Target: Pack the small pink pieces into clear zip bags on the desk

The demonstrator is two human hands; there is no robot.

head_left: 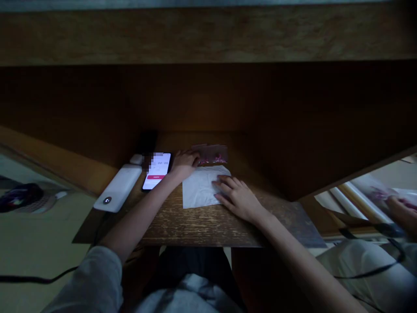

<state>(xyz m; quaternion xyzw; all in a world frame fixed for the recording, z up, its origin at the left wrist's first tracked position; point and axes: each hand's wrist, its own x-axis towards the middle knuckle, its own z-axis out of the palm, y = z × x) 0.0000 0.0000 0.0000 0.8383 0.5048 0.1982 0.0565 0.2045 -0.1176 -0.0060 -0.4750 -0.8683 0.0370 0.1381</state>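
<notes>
A white tissue or thin cloth (198,187) lies spread and slightly creased on the wooden board. My right hand (239,198) rests on its right side with the fingers apart. My left hand (185,161) is beyond the upper left corner of the white sheet, palm down, its fingers reaching to the left end of some small clear plastic bags (213,153). These bags overlap in a row behind the sheet, with small pink pieces inside. The left fingertips seem to touch the bags, but their undersides are hidden.
A lit phone (158,171) showing a timer lies left of my left arm, beside a white power bank (119,189). Dark wooden walls enclose the board (208,226), with a thick ledge (208,37) above. At the far right, another person's hand (402,213) holds something pink.
</notes>
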